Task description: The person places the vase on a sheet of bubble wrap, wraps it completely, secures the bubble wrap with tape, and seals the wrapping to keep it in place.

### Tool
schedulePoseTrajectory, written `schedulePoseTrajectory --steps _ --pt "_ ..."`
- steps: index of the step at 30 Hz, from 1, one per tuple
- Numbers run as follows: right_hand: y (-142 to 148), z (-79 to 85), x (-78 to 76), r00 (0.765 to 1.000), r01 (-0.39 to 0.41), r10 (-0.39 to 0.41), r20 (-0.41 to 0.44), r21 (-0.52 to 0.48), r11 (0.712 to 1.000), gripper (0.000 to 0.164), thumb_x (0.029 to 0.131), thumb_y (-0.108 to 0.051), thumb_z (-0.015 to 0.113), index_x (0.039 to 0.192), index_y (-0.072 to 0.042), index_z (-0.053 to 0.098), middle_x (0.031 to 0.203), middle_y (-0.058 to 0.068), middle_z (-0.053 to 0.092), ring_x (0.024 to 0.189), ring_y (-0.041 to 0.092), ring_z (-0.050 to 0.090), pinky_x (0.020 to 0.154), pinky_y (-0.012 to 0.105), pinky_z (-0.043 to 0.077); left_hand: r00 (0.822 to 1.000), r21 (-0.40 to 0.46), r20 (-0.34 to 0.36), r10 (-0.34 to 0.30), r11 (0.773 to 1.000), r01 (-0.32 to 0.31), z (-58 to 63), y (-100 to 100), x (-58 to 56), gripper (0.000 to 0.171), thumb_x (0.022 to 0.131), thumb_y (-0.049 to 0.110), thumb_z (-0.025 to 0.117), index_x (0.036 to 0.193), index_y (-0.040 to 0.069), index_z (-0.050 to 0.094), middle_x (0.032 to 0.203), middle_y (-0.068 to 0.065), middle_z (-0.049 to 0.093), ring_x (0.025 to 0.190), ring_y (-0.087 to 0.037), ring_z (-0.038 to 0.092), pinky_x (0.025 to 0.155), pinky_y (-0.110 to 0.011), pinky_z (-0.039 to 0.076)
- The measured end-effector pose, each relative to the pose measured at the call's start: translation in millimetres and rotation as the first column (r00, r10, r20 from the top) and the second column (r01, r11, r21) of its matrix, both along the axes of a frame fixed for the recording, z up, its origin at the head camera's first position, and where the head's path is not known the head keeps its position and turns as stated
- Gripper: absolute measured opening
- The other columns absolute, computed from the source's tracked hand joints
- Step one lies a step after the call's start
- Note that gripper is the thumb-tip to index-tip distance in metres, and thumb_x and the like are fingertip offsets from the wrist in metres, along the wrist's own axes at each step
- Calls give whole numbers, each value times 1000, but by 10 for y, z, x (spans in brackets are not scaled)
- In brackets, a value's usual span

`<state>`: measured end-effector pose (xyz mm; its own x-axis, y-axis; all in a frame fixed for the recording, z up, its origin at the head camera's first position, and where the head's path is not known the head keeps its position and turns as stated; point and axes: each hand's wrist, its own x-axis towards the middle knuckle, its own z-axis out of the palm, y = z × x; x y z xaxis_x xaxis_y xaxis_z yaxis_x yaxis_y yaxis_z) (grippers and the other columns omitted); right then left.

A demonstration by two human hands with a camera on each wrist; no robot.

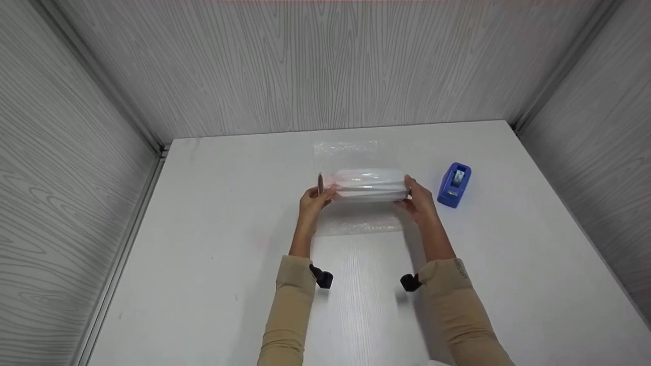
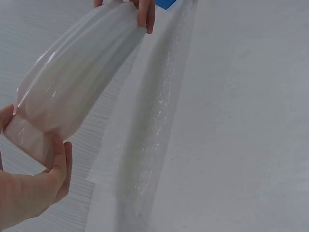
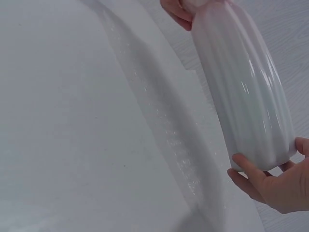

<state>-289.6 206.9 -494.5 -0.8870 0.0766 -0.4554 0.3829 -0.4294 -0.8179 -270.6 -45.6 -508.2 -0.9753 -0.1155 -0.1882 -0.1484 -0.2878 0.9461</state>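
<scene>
A glossy white ribbed vase (image 1: 368, 184), tinted pink toward its neck, lies sideways between both hands. My left hand (image 1: 313, 202) grips it at the narrow pink end, its rim facing left. At the wider base, my right hand (image 1: 421, 198) holds it with thumb and fingers around the bottom edge. Beneath the vase, a clear sheet of bubble wrap (image 1: 356, 226) is spread flat on the table. In the left wrist view the pink neck (image 2: 29, 137) sits between thumb and fingers. The right wrist view shows fingertips curled against the white base (image 3: 265, 162).
A blue tape dispenser (image 1: 454, 185) stands on the white table (image 1: 213, 264), right of the right hand. Grey wood-grain panels (image 1: 325, 66) rise behind the table and along both sides. A small black wrist camera (image 1: 324, 278) hangs at the left sleeve.
</scene>
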Motion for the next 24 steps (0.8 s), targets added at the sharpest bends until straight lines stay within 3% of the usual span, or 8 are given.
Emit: schedulePoseTrajectory --steps 5,10,18,24 --pt "56 -24 -22 1000 -15 14 13 108 994 55 93 -28 52 137 0 36 120 12 40 89 22 54 90 35 44 991 -46 85 -101 993 105 -52 -39 -5 51 83 19 67 117 -14 49 101 -18 61 93 -23 60 88 -32 45" --pt "30 -64 -35 999 -43 39 33 143 989 56 93 -28 52 139 -1 34 121 11 39 91 21 52 93 36 41 979 -112 164 -119 984 139 -83 -85 -4 58 83 29 67 120 -13 49 105 -16 62 98 -24 59 91 -35 43" --pt "28 -57 -4 998 -53 49 27 214 975 59 92 -30 52 141 -3 34 128 13 39 92 20 52 92 36 41 972 -216 191 -137 960 178 -83 -120 -1 61 81 38 67 118 -9 54 102 -13 63 97 -22 59 91 -35 42" --pt "56 -39 18 999 -48 48 6 219 974 62 92 -32 52 142 -2 30 130 15 38 97 25 52 94 38 40 972 -250 183 -146 950 189 -73 -120 -3 58 80 39 68 113 -8 59 96 -8 64 94 -21 58 89 -35 43"
